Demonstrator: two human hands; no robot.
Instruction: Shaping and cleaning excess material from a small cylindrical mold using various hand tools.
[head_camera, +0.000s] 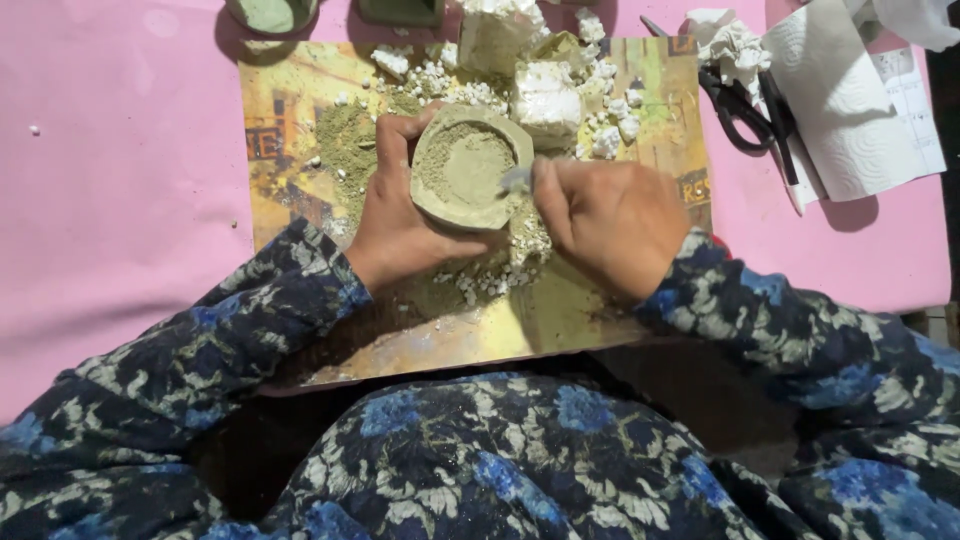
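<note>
My left hand (400, 215) cups a small round olive-grey clay bowl (468, 165), tilted toward me, over a yellowish printed board (600, 310). My right hand (610, 222) is closed around a small metal tool (517, 179) whose tip rests on the bowl's inner right wall. Greenish clay dust and white crumbs lie on the board under and around both hands.
White plaster-like blocks (545, 98) and crumbs sit at the board's far side. Black scissors (745, 110), crumpled tissue (727, 45) and a paper towel (850, 100) lie at the right on the pink tablecloth (120, 180). Two more clay vessels (272, 14) stand at the far edge.
</note>
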